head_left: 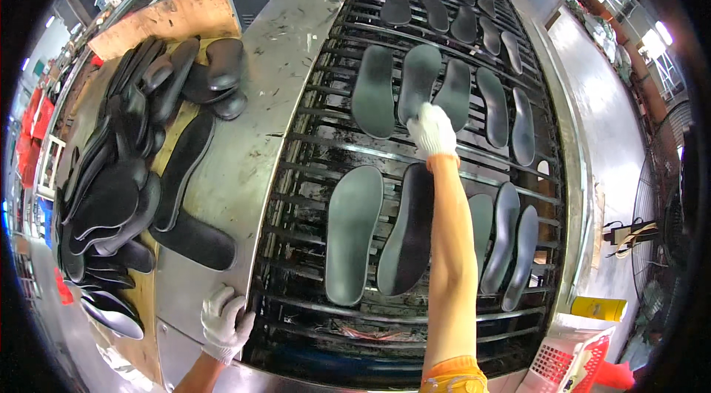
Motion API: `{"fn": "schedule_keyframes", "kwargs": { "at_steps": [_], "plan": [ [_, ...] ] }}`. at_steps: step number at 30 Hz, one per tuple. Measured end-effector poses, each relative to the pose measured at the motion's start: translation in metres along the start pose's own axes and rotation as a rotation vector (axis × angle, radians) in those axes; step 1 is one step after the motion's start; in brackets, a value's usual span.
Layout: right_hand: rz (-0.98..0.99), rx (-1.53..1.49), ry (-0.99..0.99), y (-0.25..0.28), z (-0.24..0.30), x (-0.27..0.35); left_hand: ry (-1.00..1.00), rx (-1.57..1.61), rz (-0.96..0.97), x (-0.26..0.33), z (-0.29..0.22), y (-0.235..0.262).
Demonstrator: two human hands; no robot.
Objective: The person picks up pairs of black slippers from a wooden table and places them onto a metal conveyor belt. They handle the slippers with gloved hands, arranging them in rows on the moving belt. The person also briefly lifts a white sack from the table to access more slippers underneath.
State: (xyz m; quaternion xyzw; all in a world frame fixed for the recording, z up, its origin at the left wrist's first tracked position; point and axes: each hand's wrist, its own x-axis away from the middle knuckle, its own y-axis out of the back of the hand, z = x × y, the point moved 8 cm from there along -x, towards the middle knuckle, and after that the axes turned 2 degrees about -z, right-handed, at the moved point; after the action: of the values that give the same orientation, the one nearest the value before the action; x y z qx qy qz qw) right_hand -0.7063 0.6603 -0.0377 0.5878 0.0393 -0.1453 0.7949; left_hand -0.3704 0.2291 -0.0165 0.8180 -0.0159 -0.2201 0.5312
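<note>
Dark shoe insoles lie in rows on a black slatted conveyor (296,193). My right hand (433,131), in a white glove, reaches far out over it. Its fingers close on the near end of a grey-green insole (421,74) in the second row. Beside that one are a left neighbour insole (373,89) and a narrower insole (454,91) to the right. My right forearm partly covers a black-topped insole (407,230) in the nearest row. My left hand (225,322), also gloved, rests at the metal table's edge with loosely bent, separated fingers and nothing in it.
On the metal table (252,119) at left, a heap of black insoles (111,200) lies before an upright wooden board (170,19). A red and white basket (566,360) with a yellow item (598,308) stands at the near right. A large fan (666,171) is farther right.
</note>
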Motion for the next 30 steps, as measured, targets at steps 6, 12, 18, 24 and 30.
{"fn": "schedule_keyframes", "kwargs": {
  "at_steps": [6, 12, 18, 24, 30],
  "plan": [
    [0.142, -0.285, 0.151, 0.082, 0.046, 0.179, 0.031, 0.027, 0.01, 0.008, 0.008, 0.002],
    [0.521, -0.393, 0.225, 0.087, 0.075, 0.412, 0.014, 0.095, -0.038, 0.005, 0.003, 0.006],
    [0.434, -0.099, 0.038, 0.105, 0.112, 0.543, -0.001, 0.106, -0.051, 0.018, 0.004, -0.008],
    [0.526, 0.052, 0.057, 0.104, 0.133, 0.557, 0.031, 0.167, -0.042, 0.048, -0.002, 0.011],
    [0.439, 0.065, 0.003, 0.088, 0.163, 0.514, 0.115, 0.304, -0.032, 0.099, 0.012, 0.055]
  ]
}}
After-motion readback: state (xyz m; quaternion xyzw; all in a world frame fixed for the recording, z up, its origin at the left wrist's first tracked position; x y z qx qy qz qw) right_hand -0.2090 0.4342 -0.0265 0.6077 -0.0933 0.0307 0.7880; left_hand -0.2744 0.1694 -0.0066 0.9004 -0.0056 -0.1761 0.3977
